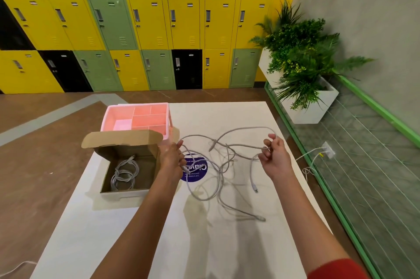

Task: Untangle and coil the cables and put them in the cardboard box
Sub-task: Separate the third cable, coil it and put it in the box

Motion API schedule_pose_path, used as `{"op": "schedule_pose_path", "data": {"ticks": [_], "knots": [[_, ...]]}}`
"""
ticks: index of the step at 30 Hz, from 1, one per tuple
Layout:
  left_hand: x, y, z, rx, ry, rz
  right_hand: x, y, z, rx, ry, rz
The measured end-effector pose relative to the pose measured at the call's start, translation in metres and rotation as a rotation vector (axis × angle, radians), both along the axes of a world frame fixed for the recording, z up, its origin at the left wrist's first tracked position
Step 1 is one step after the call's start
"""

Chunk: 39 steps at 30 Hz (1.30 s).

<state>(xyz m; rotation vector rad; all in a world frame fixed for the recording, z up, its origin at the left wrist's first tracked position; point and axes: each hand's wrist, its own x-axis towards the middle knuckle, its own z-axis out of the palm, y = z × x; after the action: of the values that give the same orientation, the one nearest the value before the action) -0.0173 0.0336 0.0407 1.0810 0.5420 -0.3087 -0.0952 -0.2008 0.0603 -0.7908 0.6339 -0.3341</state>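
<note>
Head view looks down on a white table (pixel 227 256) where both hands hold a tangle of grey cables (pixel 218 172) lifted above it. The left hand (pixel 172 160) has its fingers closed round a strand near the purple sticker (pixel 195 169), and the right hand (pixel 276 158) pinches another stretch between thumb and fingertips, with a long loop arching between the two. Several loops cross in the middle, one plug (pixel 256 190) dangles free below the right hand, and another connector (pixel 261 218) lies on the table nearer the person. The cardboard box (pixel 127 190) stands open just left of the left hand, with one coiled cable (pixel 123 175) already inside; a pink organiser (pixel 136 117) sits behind it. The step seems to be separating the strands, best done by following one free plug back through the crossings, not pulling the hands apart, which would likely tighten the knot.
</note>
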Motion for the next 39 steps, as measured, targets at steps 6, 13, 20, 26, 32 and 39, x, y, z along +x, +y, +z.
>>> {"op": "schedule_pose_path", "data": {"ticks": [6, 13, 20, 26, 32, 39], "knots": [[0.006, 0.004, 0.006, 0.011, 0.1, 0.112, -0.007, -0.012, -0.037, 0.419, 0.172, -0.266], [0.002, -0.008, 0.035, -0.168, -0.097, 0.039, -0.008, -0.001, -0.054, 0.291, 0.418, -0.069], [0.001, -0.017, 0.052, -0.179, -0.261, -0.15, -0.002, 0.011, -0.048, -0.155, 0.669, 0.126], [-0.005, -0.017, 0.06, -0.198, -0.338, -0.464, 0.012, 0.031, 0.007, -0.889, 0.17, 0.194], [-0.012, -0.016, 0.071, -0.295, -0.362, -0.674, 0.018, 0.051, 0.046, -1.015, -0.171, 0.523], [-0.021, -0.01, 0.07, -0.38, -0.375, -0.874, 0.021, 0.059, 0.061, -1.254, -0.218, 0.192]]}}
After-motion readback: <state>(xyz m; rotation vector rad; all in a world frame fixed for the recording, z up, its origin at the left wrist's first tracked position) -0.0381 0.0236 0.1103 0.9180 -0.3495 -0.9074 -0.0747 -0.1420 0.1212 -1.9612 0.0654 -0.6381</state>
